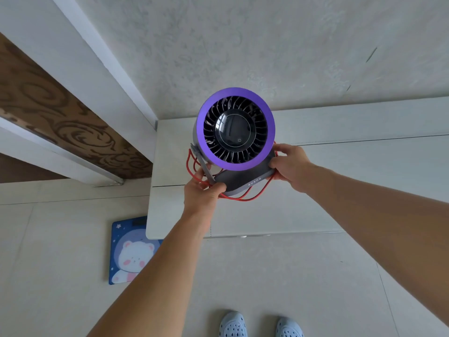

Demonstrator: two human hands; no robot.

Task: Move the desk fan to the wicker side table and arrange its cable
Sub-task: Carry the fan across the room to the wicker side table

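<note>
now the fan sits mid-frame between both hands: left hand grips its base and red cable, right hand grips the base's other side.

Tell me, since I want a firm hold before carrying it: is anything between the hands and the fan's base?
Yes. Loops of the red cable run round the base of the fan, and both the left hand and the right hand grip the base with cable under the fingers. The wicker table is not in view.
</note>
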